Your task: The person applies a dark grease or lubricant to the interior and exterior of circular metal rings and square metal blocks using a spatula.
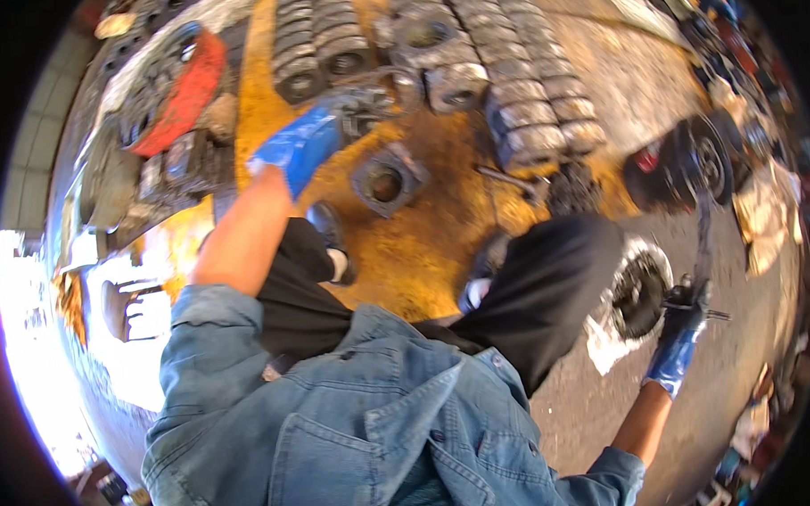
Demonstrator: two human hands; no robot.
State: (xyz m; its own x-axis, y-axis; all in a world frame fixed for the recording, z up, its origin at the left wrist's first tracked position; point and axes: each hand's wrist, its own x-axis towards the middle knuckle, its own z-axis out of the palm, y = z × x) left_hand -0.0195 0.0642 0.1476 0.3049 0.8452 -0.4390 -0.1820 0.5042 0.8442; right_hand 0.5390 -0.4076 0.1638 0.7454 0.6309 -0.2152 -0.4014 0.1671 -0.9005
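Observation:
My left hand [362, 112], in a blue glove with dark, dirty fingers, reaches over the yellow floor beside the stacked metal parts. Its fingers are smeared by motion, and whether they hold anything is unclear. Just below it lies a square metal block with a round bore [386, 184], between my feet. Off to the right, my right hand [685, 313], gloved in blue, is closed around a long, flat dark tool [705, 229] that points away from me. Next to that hand stands a round container lined with pale plastic [659, 260], with dark, greasy-looking stuff inside.
Rows of ribbed cylindrical parts [515, 88] and another stack [313, 42] stand ahead, with more bored blocks [457, 86] between them. A black drum-shaped part [674, 168] lies at right. A curved red band [185, 96] sits at left. A bolt-like rod [509, 180] lies near my right foot.

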